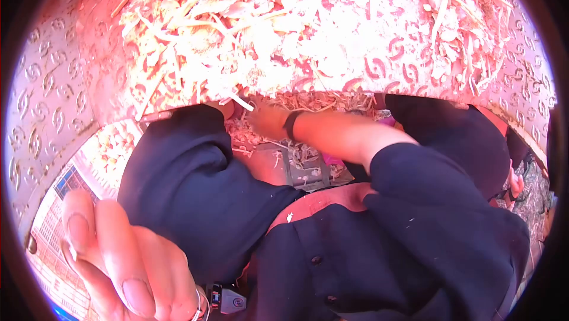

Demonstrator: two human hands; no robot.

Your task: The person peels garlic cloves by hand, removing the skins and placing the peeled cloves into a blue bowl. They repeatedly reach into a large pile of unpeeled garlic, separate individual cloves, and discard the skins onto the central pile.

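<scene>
My left hand (127, 262) is raised at the lower left, with a bracelet at its wrist. Its fingers are curled and pressed together; whatever lies between them, if anything, is too small to make out. My right hand (268, 120) reaches down past the front edge of the patterned metal worktop (379, 72), a dark band round its wrist. Motion smears its fingers, so their grip does not show. Around that hand lie pale dry scraps and stalks (311, 103) below the edge. More dry peelings and stalks (237, 30) are heaped on the worktop, partly washed out by glare.
Small pale rounded pieces (112, 146) fill a container at the left, beside a blue-and-white crate (71, 181). My dark-clothed knees flank the gap under the worktop edge. At the far right, part of another person's hand (515, 184) shows.
</scene>
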